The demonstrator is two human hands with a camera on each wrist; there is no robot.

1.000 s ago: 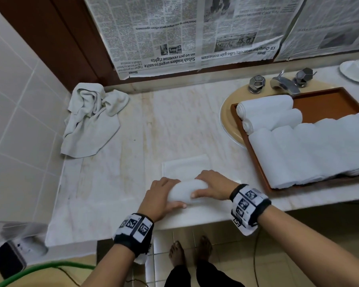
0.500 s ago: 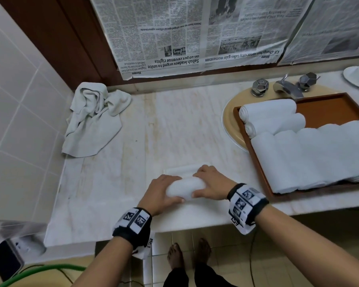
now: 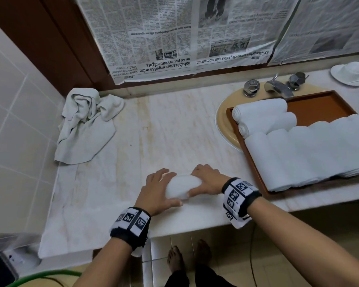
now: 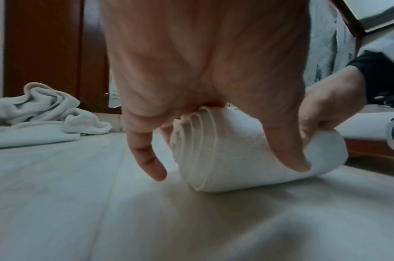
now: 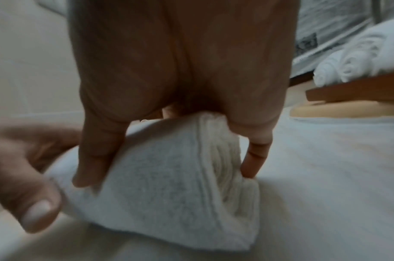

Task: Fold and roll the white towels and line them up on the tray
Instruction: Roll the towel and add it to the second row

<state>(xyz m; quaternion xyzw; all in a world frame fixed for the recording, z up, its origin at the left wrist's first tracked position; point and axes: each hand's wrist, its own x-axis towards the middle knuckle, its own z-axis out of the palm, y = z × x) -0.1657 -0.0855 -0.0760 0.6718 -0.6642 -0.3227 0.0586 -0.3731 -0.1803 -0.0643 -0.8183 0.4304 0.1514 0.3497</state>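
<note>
A white towel roll (image 3: 182,186) lies on the marble counter (image 3: 174,131) near its front edge. My left hand (image 3: 157,191) grips its left end, thumb on the near side and fingers over the far side. My right hand (image 3: 207,181) grips the right end the same way. The left wrist view shows the spiral end of the roll (image 4: 191,151) under my left hand (image 4: 202,70). In the right wrist view my right hand (image 5: 180,70) wraps the roll (image 5: 169,185). To the right, a brown tray (image 3: 319,108) holds several rolled white towels (image 3: 298,154) side by side.
A crumpled grey-white towel (image 3: 87,125) lies at the counter's back left by the tiled wall. The tray sits over a beige sink (image 3: 224,121) with a metal faucet (image 3: 278,88). A white cup and saucer (image 3: 350,73) stand far right. Newspaper (image 3: 184,34) covers the wall behind.
Both hands have rolled the towel away from me. The flat tail that lay beyond the hands has been wound into the roll.
</note>
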